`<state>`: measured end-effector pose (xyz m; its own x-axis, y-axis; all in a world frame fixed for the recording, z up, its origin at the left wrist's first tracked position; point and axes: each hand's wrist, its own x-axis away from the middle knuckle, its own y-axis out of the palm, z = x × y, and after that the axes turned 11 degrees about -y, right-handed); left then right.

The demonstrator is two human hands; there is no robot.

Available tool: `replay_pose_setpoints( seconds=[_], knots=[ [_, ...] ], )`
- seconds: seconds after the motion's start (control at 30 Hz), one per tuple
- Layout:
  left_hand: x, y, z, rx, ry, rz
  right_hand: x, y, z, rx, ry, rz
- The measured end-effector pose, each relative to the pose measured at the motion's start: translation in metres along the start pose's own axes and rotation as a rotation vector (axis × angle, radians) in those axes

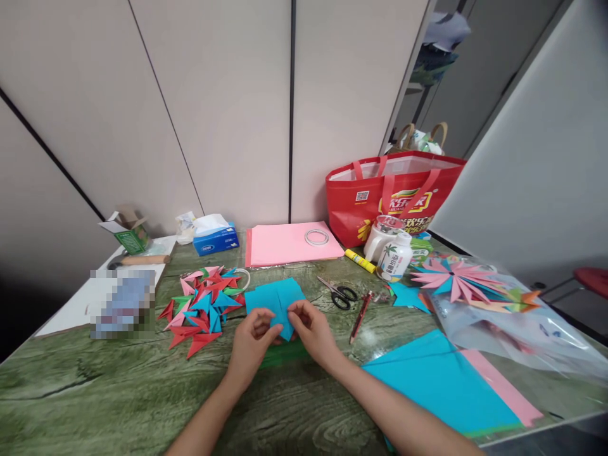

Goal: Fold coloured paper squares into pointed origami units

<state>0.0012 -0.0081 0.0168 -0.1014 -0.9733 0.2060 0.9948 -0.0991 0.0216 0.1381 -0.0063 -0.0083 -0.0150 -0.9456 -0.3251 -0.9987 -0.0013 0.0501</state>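
Observation:
A small folded piece of blue paper [285, 320] is pinched between my left hand [254, 335] and my right hand [311, 326], with its pointed end toward me. My left thumb and curled fingers close on its left edge, and my right fingers and thumb grip its right side. Just beyond my hands lies more blue paper [270, 292] with a crease in it. Some green paper [285, 353] shows under my hands. To the left is a heap of folded red, blue, pink and green paper pieces [206, 307].
Right of my hands lie scissors [342, 296], a pen [361, 318] and a yellow glue stick [360, 260]. Blue sheets [441, 383] lie at the right front. Farther back are pink paper [285, 244], a blue tissue box [215, 239], a white bottle [395, 256] and a red bag [349, 202].

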Motion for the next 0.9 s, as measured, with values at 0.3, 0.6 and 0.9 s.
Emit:
replay_pose_setpoints(
  seconds=[0.3, 0.6, 0.9],
  knots=[
    [-0.002, -0.006, 0.002, -0.136, 0.048, 0.137, 0.003, 0.001, 0.002, -0.011, -0.004, -0.033],
    [0.001, -0.005, -0.001, -0.22, 0.166, 0.191, 0.004, -0.001, -0.003, 0.134, -0.122, 0.007],
    [-0.001, -0.008, -0.013, -0.329, 0.339, 0.134, 0.004, -0.003, -0.007, 0.341, -0.393, -0.042]
  ],
)
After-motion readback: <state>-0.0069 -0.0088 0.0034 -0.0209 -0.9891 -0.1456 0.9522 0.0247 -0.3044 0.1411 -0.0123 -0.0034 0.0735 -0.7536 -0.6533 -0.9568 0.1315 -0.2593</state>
